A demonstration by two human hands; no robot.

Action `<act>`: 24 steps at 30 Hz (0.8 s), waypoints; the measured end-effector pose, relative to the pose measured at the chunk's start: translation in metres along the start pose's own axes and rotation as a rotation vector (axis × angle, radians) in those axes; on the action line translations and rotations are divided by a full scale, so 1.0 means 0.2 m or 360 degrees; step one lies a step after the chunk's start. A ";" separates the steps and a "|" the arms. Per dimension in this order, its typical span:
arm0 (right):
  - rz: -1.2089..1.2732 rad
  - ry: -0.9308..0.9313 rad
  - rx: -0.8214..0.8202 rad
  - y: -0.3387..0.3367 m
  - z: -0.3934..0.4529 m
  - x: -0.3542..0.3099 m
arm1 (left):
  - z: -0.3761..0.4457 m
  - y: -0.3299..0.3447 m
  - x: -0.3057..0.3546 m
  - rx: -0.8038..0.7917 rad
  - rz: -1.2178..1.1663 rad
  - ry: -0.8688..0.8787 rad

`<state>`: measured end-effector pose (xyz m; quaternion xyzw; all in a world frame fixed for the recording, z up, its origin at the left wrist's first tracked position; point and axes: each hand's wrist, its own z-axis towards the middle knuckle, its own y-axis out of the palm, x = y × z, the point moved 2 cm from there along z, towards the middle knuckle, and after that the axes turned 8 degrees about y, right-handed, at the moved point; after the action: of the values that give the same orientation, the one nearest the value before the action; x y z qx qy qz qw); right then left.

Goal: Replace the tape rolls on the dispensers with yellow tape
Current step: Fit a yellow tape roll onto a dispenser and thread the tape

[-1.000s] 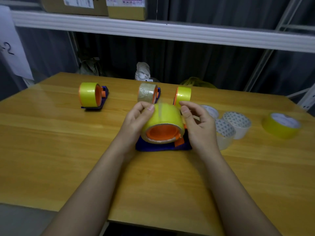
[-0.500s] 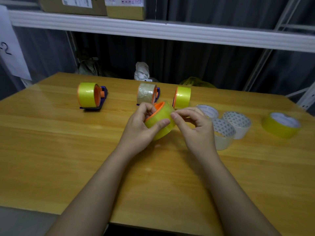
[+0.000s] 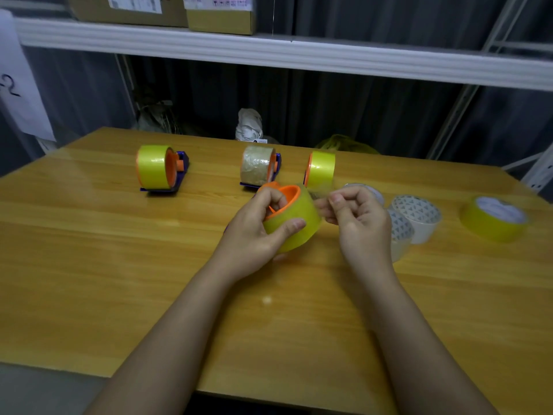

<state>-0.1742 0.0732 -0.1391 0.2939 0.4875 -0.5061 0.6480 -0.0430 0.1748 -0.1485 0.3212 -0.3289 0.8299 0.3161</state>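
My left hand [image 3: 256, 235] grips a dispenser loaded with a yellow tape roll [image 3: 299, 223], lifted off the table and tilted so its orange hub faces up; fingers reach into the hub and the thumb lies on the tape. My right hand [image 3: 357, 223] pinches the loose tape end at the roll's right side. Behind stand a dispenser with yellow tape [image 3: 155, 167] at the left, a dispenser with brownish clear tape [image 3: 258, 166] in the middle, and a dispenser with yellow tape [image 3: 321, 169] to its right.
Loose on the wooden table [image 3: 89, 265] to the right are white patterned rolls [image 3: 417, 214], a clear roll [image 3: 399, 250] partly behind my right hand, and a flat yellow roll [image 3: 493, 218]. A shelf [image 3: 269, 52] with cardboard boxes hangs above the table's far edge.
The dispenser with yellow tape has come up off the table and tipped hub-up in my left hand. My right hand moved from the roll's side to pinching the tape end.
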 end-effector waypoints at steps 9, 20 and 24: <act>0.0443 0.0277 -0.0345 0.01 0.02 -0.01 | 0.01 -0.03 -0.04 -0.0006 -0.0205 -0.0105; 0.0188 0.0141 -0.0497 0.06 -0.02 0.01 | 0.00 -0.04 -0.05 -0.0107 0.0449 0.0009; 0.0190 0.0200 -0.0470 0.05 -0.01 0.02 | 0.00 -0.04 -0.05 -0.0083 0.0469 0.0047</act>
<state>-0.1653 0.0768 -0.1453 0.2550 0.5777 -0.3702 0.6813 -0.0320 0.1760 -0.1523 0.2490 -0.3892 0.8631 0.2039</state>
